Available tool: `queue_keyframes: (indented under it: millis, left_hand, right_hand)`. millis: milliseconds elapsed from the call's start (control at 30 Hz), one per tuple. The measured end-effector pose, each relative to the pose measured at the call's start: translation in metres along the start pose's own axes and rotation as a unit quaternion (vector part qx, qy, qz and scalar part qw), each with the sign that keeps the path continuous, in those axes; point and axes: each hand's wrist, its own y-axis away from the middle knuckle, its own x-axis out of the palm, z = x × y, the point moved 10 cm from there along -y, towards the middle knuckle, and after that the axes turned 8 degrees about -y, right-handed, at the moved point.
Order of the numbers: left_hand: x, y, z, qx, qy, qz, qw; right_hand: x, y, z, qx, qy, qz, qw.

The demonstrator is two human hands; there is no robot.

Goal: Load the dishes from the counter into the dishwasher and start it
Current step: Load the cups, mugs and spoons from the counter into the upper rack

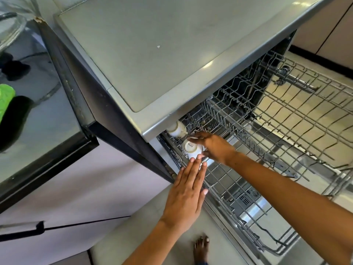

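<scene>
A green object (5, 101) was seen at the left edge, lying on a glossy dark surface (38, 104), with a clear glass vessel (11, 25) blurred in the upper left corner. Beige cabinet doors (328, 25) were visible at the upper right, and a pale tiled floor (137, 222) was seen below.

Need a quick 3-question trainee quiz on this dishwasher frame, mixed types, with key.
1. True or false: the cup under the right hand sits mouth down.
2. How many cups are in the rack? A) one B) two C) four
3. Fill in: the left hand has its fingers ____.

Key: 1 true; 2 B, counting the second cup; 3 straight.
</scene>
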Motion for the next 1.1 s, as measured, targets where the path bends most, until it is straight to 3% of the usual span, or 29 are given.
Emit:
queue_keyframes:
  millis: [133,333,467,600,733,900,1100]
  left_hand:
    - [0.001,0.000,0.001,-0.003,-0.012,0.005,1.000]
    - [-0.005,0.001,0.001,0.002,-0.001,0.007,1.000]
    - [-0.045,0.022,0.002,-0.034,-0.022,-0.024,0.999]
    - [-0.130,0.086,0.015,-0.118,0.015,-0.071,0.990]
    - [-0.226,0.187,0.063,-0.245,0.015,-0.110,0.963]
    - [-0.305,0.329,0.139,-0.426,-0.021,-0.126,0.896]
    - [-0.364,0.469,0.212,-0.551,-0.075,-0.185,0.810]
  right_hand:
    - [0.006,0.010,-0.006,0.025,-0.004,-0.016,1.000]
    - [-0.042,0.063,0.003,0.056,-0.029,-0.180,0.982]
    - [-0.085,0.112,0.040,0.067,-0.063,-0.274,0.957]
    - [-0.135,0.152,0.138,0.009,-0.115,-0.346,0.931]
    - [-0.151,0.160,0.269,-0.053,-0.184,-0.312,0.931]
    - [-0.148,0.132,0.435,-0.158,-0.257,-0.264,0.916]
    - [-0.120,0.077,0.624,-0.286,-0.296,-0.178,0.894]
